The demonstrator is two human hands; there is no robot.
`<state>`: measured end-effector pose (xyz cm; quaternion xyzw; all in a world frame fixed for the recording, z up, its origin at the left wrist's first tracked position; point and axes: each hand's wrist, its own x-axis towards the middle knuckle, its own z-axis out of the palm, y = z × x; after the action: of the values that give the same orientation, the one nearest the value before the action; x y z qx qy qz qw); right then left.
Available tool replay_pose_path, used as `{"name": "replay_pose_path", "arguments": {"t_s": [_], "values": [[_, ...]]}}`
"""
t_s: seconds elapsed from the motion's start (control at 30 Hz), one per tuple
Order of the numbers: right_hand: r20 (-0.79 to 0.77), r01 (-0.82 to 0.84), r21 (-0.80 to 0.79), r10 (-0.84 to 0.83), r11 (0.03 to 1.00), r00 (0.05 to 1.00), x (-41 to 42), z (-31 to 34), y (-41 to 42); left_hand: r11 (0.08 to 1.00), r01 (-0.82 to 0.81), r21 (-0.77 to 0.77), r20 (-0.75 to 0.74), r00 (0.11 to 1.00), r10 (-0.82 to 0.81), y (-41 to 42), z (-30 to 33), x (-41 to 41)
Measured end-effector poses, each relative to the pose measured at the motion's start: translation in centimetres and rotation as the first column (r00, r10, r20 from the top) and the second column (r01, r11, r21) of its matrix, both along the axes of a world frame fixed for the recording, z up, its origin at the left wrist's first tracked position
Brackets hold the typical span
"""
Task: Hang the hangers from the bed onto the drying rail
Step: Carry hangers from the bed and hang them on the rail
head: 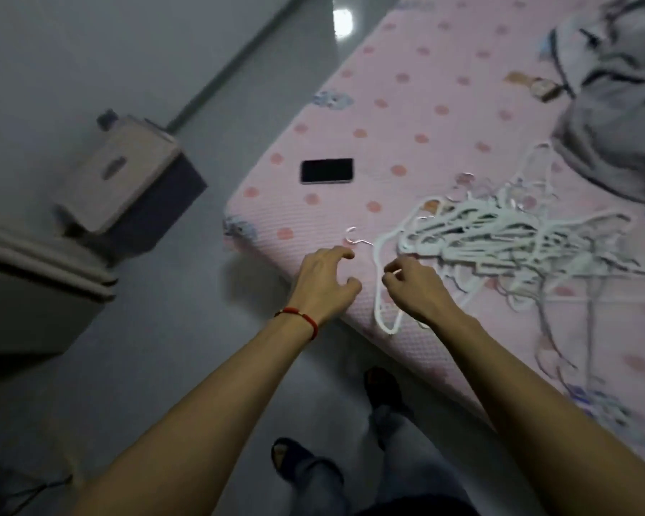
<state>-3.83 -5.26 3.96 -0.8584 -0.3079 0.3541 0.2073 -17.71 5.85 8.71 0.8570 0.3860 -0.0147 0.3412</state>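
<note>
In the head view, the right hand (414, 288) pinches a white hanger (382, 292) at the pink dotted bed (406, 117) edge, the hanger pile (499, 236) just beyond, the left hand (326, 281) loosely spread beside it, a phone (326, 170) farther off, grey floor (202, 348) below.

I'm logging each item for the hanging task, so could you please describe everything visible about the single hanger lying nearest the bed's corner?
The single hanger is thin and white, plastic by its look, with a pale hook pointing toward the phone side. It lies flat on the pink dotted bed near the corner, apart from the tangled pile. The right hand pinches its shoulder; the left hand hovers open beside the hook, seemingly not touching.
</note>
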Motion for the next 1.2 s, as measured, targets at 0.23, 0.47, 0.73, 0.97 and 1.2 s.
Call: {"name": "replay_pose_path", "arguments": {"t_s": [0.23,0.47,0.73,0.97,1.2], "values": [[-0.039,0.499,-0.130,-0.507,0.857,0.861,9.0,-8.0,-14.0,0.915,0.377,-0.140,-0.071,0.918,-0.389,-9.2,-6.3,12.5],[0.104,0.650,-0.299,-0.653,0.698,0.750,15.9,-17.0,-25.4,0.777,0.576,-0.255,-0.166,0.765,-0.622,-15.4,-12.4,19.5],[0.264,0.637,-0.429,-0.585,0.641,0.767,18.2,-25.7,-29.6,0.764,0.575,-0.291,-0.181,0.751,-0.635,-18.4,-15.8,23.2],[0.393,0.696,-0.257,-0.586,0.670,0.709,16.6,-24.6,-30.1,0.800,0.511,-0.314,-0.164,0.801,-0.576,-19.4,-15.5,23.7],[0.268,0.701,0.116,-0.702,0.704,0.660,12.4,-18.0,-29.5,0.818,0.279,-0.504,-0.073,0.929,-0.362,-20.9,-12.9,22.3]]}}
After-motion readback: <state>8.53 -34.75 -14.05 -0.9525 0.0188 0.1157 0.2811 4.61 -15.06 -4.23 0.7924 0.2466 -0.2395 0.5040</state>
